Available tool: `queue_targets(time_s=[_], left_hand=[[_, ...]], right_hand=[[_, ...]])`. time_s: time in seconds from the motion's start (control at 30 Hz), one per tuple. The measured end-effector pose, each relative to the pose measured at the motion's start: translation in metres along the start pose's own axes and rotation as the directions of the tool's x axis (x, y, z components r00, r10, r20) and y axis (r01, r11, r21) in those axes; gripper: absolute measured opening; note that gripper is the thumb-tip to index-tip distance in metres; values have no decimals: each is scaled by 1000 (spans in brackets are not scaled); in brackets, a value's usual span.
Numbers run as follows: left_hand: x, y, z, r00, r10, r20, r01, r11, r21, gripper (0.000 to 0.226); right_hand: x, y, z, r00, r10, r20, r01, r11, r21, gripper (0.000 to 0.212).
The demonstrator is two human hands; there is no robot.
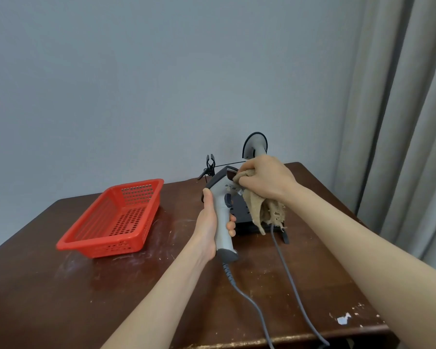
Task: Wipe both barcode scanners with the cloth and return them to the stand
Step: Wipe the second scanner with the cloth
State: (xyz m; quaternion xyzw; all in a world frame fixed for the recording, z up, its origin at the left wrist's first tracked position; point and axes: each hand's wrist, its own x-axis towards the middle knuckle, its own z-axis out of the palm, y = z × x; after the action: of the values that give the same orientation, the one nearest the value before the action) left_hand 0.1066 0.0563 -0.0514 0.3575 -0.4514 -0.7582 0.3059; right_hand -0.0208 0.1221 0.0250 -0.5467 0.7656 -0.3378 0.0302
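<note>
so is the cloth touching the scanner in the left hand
Touching. The head view shows the cloth, bunched in the right hand, pressed against the head of the scanner that the left hand grips by its handle.

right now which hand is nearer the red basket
Left. The left hand grips the scanner handle just right of the red basket; the right hand holds the cloth at the scanner's head, farther right.

The right hand (262, 181) half hides the second scanner (254, 146).
</note>
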Motion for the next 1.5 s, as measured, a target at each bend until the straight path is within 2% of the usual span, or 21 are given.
queue_targets(time_s=[0.1, 0.2, 0.27, 0.4, 0.6, 0.73, 0.8, 0.9, 1.0, 1.07, 1.13, 1.23, 1.33, 1.5], left_hand=[[0, 0, 1, 1000, -5, -1, 5, 1000, 4, 71], [-2, 2, 2, 1000, -12, -8, 12, 1000, 0, 72], [-2, 3, 2, 1000, -20, -14, 20, 1000, -8, 74], [-2, 3, -1, 1000, -23, -20, 23, 1000, -18, 75], [-2, 4, -3, 1000, 3, -9, -3, 999, -45, 78], [-2, 4, -6, 1000, 17, 6, -17, 996, -87, 78], [-2, 6, -11, 999, 21, 25, -18, 991, -130, 76], [-3, 6, -16, 999, 20, 49, -12, 986, -166, 77], [-3, 3, -15, 998, 9, 68, 3, 983, -185, 77], [-4, 2, -14, 997, 4, 75, 10, 981, -195, 77], [-4, 2, -13, 997, 0, 79, 15, 981, -195, 77], [-6, 3, -10, 996, -5, 85, 19, 985, -170, 76], [-8, 2, -6, 995, -11, 95, 23, 992, -123, 76], [-10, 2, -3, 995, -6, 97, 15, 995, -97, 77]], right_hand=[[2, -6, 0, 999, -50, 9, 49, 990, 130, 17], [3, -7, 1, 995, -84, -61, 92, 987, 135, 20], [3, -6, 4, 986, -106, -126, 115, 991, 73, 22], [3, -3, 11, 966, -170, -194, 134, 973, -186, 21], [-2, 3, 3, 975, -189, -115, 145, 938, -313, 22], [1, 5, -12, 995, -39, -95, -10, 883, -470, 23], [-1, 14, -20, 996, 54, -75, -82, 889, -451, 25], [-6, 21, -23, 998, 68, -17, -69, 938, -338, 25], [-8, 12, -22, 994, 9, -111, -16, 998, -62, 10], [-8, 5, -22, 984, -42, -171, 52, 997, 54, 8], [-9, -2, -20, 979, -81, -187, 90, 995, 41, 13], [-10, -6, -11, 969, -122, -214, 103, 990, -96, 17], [-8, -7, -2, 967, -121, -225, 89, 985, -148, 20], [-6, -14, 1, 964, -87, -251, 62, 992, -106, 19]])
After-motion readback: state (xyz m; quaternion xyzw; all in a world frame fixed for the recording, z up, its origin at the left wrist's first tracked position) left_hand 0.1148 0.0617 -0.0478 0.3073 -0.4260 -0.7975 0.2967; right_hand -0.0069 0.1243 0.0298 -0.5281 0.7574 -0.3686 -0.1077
